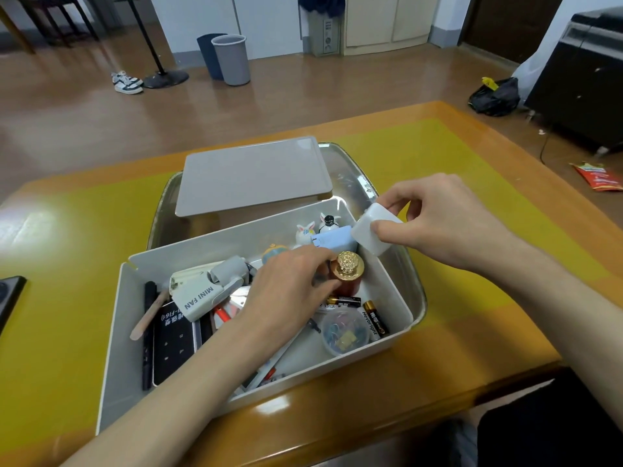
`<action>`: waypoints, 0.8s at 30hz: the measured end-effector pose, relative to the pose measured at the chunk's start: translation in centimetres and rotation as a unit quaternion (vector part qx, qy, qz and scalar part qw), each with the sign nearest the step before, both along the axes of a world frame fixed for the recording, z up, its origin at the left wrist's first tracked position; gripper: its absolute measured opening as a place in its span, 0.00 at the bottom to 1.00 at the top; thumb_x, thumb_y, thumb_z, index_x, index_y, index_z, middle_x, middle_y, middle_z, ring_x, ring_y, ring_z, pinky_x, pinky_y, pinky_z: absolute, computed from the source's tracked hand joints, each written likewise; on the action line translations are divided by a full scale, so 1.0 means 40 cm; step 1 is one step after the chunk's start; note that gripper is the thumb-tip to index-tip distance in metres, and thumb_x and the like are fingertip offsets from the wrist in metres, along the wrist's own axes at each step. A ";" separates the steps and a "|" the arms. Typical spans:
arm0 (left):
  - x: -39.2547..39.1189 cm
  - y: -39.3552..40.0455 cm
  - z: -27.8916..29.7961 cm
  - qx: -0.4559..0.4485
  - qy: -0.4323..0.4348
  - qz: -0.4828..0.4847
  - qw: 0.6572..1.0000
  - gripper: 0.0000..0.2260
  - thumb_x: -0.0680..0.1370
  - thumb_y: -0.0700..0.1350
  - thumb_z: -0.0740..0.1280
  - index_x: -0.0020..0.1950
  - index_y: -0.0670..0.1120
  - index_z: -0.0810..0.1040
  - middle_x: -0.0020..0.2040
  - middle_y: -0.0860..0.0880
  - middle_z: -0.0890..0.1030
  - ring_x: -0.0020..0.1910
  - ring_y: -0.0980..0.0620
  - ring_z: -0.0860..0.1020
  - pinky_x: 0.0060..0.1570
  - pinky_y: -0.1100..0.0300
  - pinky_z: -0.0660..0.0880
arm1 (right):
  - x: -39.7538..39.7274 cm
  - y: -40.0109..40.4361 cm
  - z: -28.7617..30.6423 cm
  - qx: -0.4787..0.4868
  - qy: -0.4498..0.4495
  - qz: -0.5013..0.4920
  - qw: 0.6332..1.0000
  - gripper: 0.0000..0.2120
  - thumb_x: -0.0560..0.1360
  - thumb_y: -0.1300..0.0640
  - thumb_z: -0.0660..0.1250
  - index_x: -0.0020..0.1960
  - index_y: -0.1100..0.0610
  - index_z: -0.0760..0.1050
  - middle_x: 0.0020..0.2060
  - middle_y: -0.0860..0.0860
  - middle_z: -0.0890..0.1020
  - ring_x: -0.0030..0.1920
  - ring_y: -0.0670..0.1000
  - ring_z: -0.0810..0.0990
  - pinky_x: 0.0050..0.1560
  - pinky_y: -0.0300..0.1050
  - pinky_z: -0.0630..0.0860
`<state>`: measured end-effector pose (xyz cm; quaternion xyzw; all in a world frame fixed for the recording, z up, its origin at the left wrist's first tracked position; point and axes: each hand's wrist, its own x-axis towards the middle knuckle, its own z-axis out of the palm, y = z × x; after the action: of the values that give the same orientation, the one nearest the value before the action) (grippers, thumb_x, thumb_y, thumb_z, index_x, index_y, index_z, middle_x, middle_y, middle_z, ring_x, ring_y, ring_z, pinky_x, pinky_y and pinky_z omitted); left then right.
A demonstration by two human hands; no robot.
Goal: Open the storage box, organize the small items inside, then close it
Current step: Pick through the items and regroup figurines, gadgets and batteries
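Observation:
The white storage box [116,332] sits open on the table, full of small items. Its grey lid [253,175] lies flat behind it on a metal tray [418,291]. My left hand [286,291] reaches into the box and grips a small red bottle with a gold cap [349,269], held upright. My right hand [441,217] holds a white square charger block [365,230] over the box's far right corner. Inside lie a mini fan [199,296], a black device [173,338], two batteries [374,316], a round tub of clips [344,332], two rabbit figurines [315,229] and a pale blue box [333,237].
The box stands on a yellow-topped wooden table [60,237]. A dark phone [10,294] lies at the table's left edge. On the floor beyond are two waste bins [231,59], a stand base [165,77], shoes [126,82] and a black bag [495,96].

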<state>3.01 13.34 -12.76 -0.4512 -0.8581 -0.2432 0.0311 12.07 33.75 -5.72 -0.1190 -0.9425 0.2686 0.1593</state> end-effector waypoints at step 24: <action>-0.053 -0.202 0.073 -0.143 0.039 -0.026 0.989 0.10 0.78 0.55 0.64 0.58 0.56 0.78 0.54 0.58 0.75 0.58 0.55 0.71 0.50 0.54 0.73 | -0.085 -0.177 -0.105 0.334 -0.073 0.252 0.905 0.07 0.69 0.62 0.67 0.41 0.51 0.72 0.37 0.46 0.78 0.45 0.52 0.69 0.38 0.47 0.67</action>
<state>0.87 5.26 -9.83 -0.4821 -0.8702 -0.1013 -0.0063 8.68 26.67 -9.91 0.1635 -0.9846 -0.0406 0.0472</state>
